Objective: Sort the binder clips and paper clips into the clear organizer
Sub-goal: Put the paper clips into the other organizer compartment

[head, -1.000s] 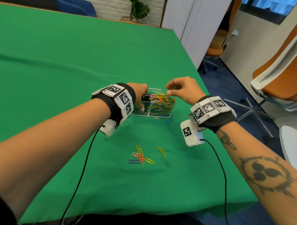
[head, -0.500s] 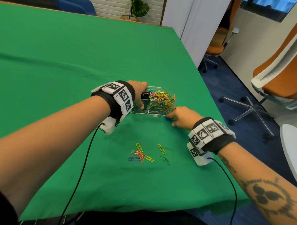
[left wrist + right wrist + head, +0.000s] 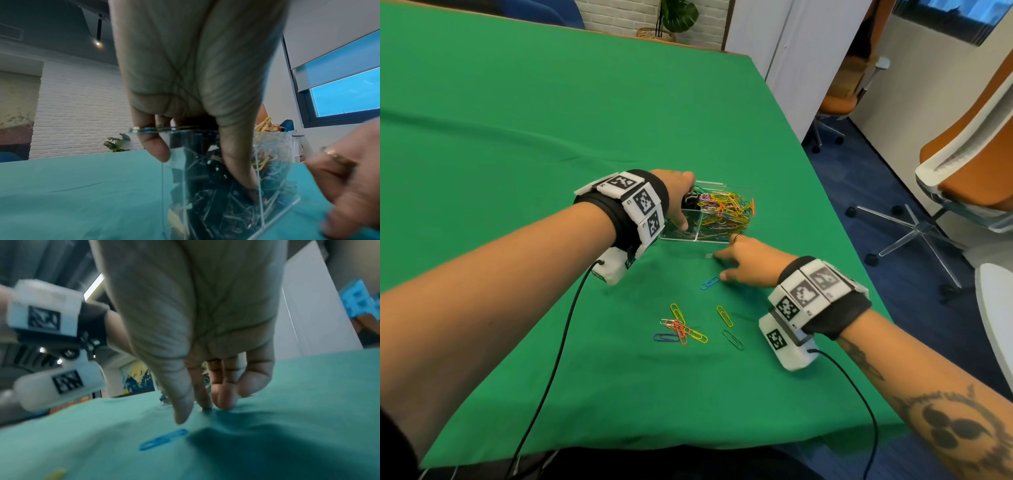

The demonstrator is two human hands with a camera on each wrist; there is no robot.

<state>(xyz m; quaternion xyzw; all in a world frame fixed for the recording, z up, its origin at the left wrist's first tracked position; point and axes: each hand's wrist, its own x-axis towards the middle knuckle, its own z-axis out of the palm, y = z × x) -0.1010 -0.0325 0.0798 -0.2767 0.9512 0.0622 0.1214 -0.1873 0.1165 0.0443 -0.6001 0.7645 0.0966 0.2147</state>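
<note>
Green table cloth [image 3: 517, 113] stretches wide and bare to the far left; its right edge drops off just right of the clear organizer [image 3: 709, 236]. Left hand [image 3: 678, 198] grips the organizer's left wall, thumb inside. Right hand [image 3: 750, 263], fingers spread down on the cloth, holds nothing, thumb beside a blue paper clip [image 3: 709, 283]. Loose paper clips [image 3: 681, 329] lie nearer.

Head view looks down; wrist views sit close above the green cloth [image 3: 517, 137].
</note>
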